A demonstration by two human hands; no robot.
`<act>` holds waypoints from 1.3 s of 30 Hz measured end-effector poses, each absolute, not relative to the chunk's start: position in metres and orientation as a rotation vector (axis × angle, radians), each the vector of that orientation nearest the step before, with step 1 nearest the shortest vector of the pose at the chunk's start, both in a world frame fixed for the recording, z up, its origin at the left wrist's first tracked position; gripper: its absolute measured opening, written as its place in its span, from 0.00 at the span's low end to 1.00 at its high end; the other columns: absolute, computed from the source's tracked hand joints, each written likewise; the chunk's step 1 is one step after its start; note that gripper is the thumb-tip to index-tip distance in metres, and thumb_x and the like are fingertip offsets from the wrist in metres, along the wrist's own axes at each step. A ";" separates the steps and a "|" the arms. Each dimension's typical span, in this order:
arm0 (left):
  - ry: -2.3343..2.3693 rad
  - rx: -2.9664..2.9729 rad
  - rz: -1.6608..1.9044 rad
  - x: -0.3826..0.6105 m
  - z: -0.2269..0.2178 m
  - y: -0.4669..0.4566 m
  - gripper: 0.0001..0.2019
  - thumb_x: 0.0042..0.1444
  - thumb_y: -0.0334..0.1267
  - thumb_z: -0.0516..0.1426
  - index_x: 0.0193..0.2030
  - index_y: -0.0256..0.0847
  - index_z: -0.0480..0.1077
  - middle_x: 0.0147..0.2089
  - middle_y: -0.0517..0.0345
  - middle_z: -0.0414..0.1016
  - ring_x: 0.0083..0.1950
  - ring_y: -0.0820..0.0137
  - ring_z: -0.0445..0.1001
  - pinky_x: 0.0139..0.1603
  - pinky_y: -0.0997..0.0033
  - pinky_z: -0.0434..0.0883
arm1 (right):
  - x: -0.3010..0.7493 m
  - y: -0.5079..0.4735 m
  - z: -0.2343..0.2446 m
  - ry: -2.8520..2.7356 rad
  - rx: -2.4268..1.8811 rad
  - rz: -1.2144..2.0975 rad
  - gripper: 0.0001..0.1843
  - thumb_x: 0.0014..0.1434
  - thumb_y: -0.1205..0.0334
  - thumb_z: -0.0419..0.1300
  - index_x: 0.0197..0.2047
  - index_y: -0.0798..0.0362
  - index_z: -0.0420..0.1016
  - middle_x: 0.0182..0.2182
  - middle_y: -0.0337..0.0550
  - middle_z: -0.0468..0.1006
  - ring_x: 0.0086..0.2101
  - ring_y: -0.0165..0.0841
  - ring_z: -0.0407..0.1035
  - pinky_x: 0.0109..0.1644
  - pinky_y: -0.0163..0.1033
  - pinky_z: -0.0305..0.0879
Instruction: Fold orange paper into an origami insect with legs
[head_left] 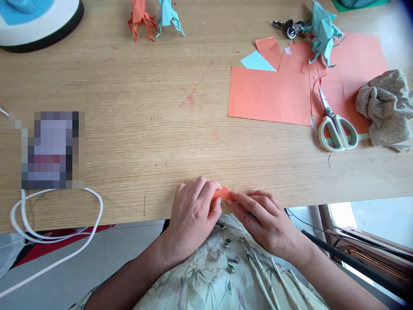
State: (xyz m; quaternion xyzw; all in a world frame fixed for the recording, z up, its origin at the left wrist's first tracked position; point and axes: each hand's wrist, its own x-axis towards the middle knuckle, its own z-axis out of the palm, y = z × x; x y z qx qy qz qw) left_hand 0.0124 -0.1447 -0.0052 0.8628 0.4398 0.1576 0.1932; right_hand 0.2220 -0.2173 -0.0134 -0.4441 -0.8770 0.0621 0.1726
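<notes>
Wood table fills most of the view, bare part (pixel 135 142) mid-left. Orange sheets (pixel 267 94) spread at upper right, edges overlapping. Blurred item (pixel 51 150) at left, can't tell what; white cable (pixel 102 206) loops below it, over the table edge. Left hand (pixel 193 213) and right hand (pixel 266 219) at the near edge, close together, not touching as far as visible. Cloth (pixel 387 112) bunched at far right, partly over the sheets. Scissors (pixel 329 113) lie on the sheets, blades pointing away from the person, look closed. Blue figure (pixel 322 32) on the sheets' far side; orange figure (pixel 140 15) and a smaller pale-blue figure (pixel 166 13) side by side at the top, cut by the frame. Keys (pixel 290 29) just left of the blue figure. Blue scrap (pixel 258 61) at the sheets' upper left. Orange piece (pixel 224 193), narrow, folded, sits between the hands at the near edge: left thumb and index pinch one part, right fingertips pinch the other end. Far end under the left hand, hidden. Risks, my read: uneven pinch could skew a crease; pulling hands apart could tear thin layers; loose fingers could let folds spring open or drop it off the edge.
</notes>
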 end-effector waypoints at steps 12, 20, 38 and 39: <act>1.214 2.429 0.501 0.012 -0.008 -0.144 0.08 0.63 0.29 0.55 0.47 0.42 0.67 0.41 0.58 0.73 0.41 0.64 0.71 0.43 0.62 0.63 | 0.228 -0.219 -0.011 -2.484 -1.211 0.175 0.21 0.68 0.75 0.57 0.63 0.68 0.71 0.60 0.62 0.74 0.52 0.46 0.70 0.57 0.54 0.71; 1.210 2.438 0.507 0.012 -0.009 -0.144 0.07 0.63 0.29 0.54 0.46 0.42 0.67 0.41 0.58 0.73 0.40 0.63 0.71 0.43 0.62 0.63 | 0.235 -0.217 -0.010 -2.500 -1.189 0.121 0.18 0.66 0.75 0.60 0.59 0.65 0.75 0.58 0.60 0.76 0.49 0.45 0.72 0.55 0.54 0.74; 1.220 2.424 0.493 0.012 -0.006 -0.144 0.07 0.62 0.29 0.54 0.46 0.42 0.67 0.41 0.59 0.73 0.40 0.64 0.71 0.43 0.62 0.62 | 0.238 -0.215 -0.010 -2.387 -1.182 0.233 0.18 0.63 0.79 0.62 0.56 0.68 0.75 0.54 0.62 0.77 0.49 0.44 0.71 0.52 0.50 0.74; 1.226 2.423 0.488 0.013 -0.006 -0.144 0.07 0.63 0.29 0.55 0.46 0.42 0.67 0.41 0.59 0.73 0.40 0.64 0.71 0.43 0.62 0.62 | 0.238 -0.215 -0.011 -2.381 -1.184 0.225 0.18 0.63 0.79 0.62 0.56 0.67 0.74 0.54 0.62 0.76 0.49 0.44 0.71 0.51 0.50 0.74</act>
